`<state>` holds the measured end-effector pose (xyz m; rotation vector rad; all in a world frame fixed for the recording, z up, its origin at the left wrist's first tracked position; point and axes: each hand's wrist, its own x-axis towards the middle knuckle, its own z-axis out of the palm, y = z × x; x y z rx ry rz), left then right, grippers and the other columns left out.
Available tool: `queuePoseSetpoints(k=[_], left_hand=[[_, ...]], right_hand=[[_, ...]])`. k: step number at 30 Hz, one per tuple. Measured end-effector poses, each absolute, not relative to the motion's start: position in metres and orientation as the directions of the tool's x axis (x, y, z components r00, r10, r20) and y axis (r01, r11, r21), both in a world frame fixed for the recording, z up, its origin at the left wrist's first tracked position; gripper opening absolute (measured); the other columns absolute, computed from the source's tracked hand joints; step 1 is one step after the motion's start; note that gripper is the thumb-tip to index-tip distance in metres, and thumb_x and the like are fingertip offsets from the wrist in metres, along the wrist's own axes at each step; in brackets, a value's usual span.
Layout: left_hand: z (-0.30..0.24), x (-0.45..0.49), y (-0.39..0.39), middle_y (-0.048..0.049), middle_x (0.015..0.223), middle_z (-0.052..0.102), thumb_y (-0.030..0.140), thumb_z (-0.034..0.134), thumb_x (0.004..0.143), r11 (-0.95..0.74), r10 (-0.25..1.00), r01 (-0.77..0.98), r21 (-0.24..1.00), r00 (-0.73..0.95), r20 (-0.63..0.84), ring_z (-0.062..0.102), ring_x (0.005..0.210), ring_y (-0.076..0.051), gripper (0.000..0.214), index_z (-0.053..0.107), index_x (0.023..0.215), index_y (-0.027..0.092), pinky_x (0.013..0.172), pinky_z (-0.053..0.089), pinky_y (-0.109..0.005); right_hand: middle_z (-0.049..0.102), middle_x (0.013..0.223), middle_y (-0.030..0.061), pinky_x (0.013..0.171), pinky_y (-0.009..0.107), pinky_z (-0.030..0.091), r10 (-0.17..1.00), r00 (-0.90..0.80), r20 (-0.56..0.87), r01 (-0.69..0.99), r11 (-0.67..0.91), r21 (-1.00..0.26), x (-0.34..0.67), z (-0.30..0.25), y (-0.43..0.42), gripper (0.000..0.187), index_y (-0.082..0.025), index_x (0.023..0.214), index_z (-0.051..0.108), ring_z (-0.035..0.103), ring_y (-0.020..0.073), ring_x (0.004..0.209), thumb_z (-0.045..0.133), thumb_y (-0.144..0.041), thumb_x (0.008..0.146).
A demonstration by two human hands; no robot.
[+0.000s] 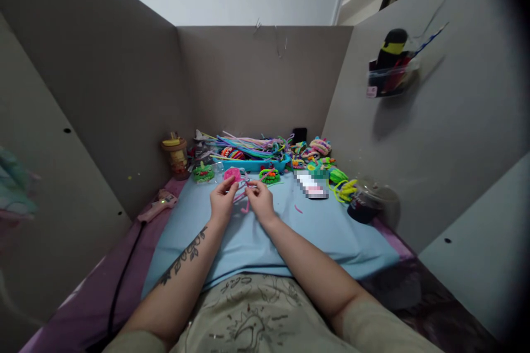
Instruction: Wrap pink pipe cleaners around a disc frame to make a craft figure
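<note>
Both my hands meet over a light blue cloth. My left hand and my right hand each pinch part of a pink pipe cleaner piece, with bent pink strands hanging between the fingers. A round pink pompom-like shape sits just above my left fingers, and whether it is joined to the held piece is unclear. My left forearm bears a dark tattoo.
A blue tray of several coloured pipe cleaners stands behind the hands, with small woven pieces around it. A pink glue gun lies at the left, a dark lidded cup at the right, a yellow-lidded jar at the back left. Grey panels enclose the desk.
</note>
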<state>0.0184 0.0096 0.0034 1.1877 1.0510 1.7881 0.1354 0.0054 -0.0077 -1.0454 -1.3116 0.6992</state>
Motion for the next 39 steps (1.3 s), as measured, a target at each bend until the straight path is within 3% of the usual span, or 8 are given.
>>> queuePoseSetpoints(k=[7,11,18,27,35,39], left_hand=[[0.008,0.02,0.003,-0.0119,0.101,0.072,0.035,0.074,0.066,-0.398,0.886,-0.107,0.911,-0.3,0.353,0.067,0.091,-0.021,0.047,0.068,0.107,0.013,0.081,0.053,-0.032],[0.013,0.024,-0.006,-0.0107,0.094,0.074,0.034,0.075,0.065,-0.398,0.887,-0.063,0.915,-0.281,0.367,0.067,0.086,-0.021,0.044,0.07,0.102,0.012,0.077,0.054,-0.032],[0.016,0.025,-0.012,-0.0098,0.092,0.074,0.033,0.075,0.065,-0.417,0.871,-0.001,0.909,-0.285,0.4,0.068,0.083,-0.021,0.038,0.072,0.096,0.013,0.077,0.054,-0.033],[0.012,0.021,-0.006,-0.0043,0.074,0.072,0.037,0.074,0.065,-0.461,0.814,0.122,0.879,-0.338,0.473,0.061,0.064,-0.015,0.031,0.074,0.088,0.016,0.064,0.051,-0.026],[0.01,0.021,-0.009,-0.0027,0.069,0.071,0.034,0.073,0.066,-0.505,0.798,0.183,0.844,-0.274,0.537,0.052,0.054,-0.011,0.024,0.075,0.084,0.018,0.054,0.043,-0.023],[0.01,0.021,-0.01,-0.0028,0.071,0.072,0.033,0.072,0.067,-0.516,0.798,0.201,0.833,-0.239,0.553,0.05,0.053,-0.011,0.021,0.075,0.083,0.02,0.053,0.042,-0.023]], right_hand=[[0.073,0.095,0.0073,0.082,0.036,0.049,0.793,0.124,0.596,0.374,0.519,-0.768,0.133,-0.006,-0.001,0.025,-0.023,0.099,0.07,0.067,0.0229,0.088,0.052,-0.029,0.082],[0.072,0.089,0.0079,0.077,0.033,0.048,0.767,0.038,0.64,0.488,0.545,-0.682,0.132,-0.005,-0.002,0.027,-0.022,0.101,0.069,0.066,0.0225,0.082,0.048,-0.023,0.084],[0.068,0.074,0.0052,0.067,0.028,0.044,0.752,-0.038,0.658,0.598,0.545,-0.588,0.133,-0.005,-0.001,0.022,-0.023,0.088,0.068,0.06,0.0204,0.073,0.049,-0.015,0.081],[0.068,0.087,0.0063,0.078,0.031,0.046,0.685,0.038,0.727,0.547,0.595,-0.589,0.137,0.0,-0.006,0.02,-0.022,0.09,0.068,0.06,0.0188,0.081,0.049,-0.025,0.086],[0.066,0.087,0.0077,0.088,0.038,0.043,0.654,0.167,0.737,0.458,0.611,-0.646,0.142,0.005,-0.003,0.014,-0.022,0.085,0.07,0.058,0.0213,0.089,0.057,-0.026,0.082],[0.066,0.082,0.0063,0.085,0.038,0.044,0.683,0.191,0.705,0.394,0.605,-0.693,0.142,0.005,-0.002,0.011,-0.023,0.08,0.071,0.058,0.021,0.086,0.06,-0.025,0.08]])
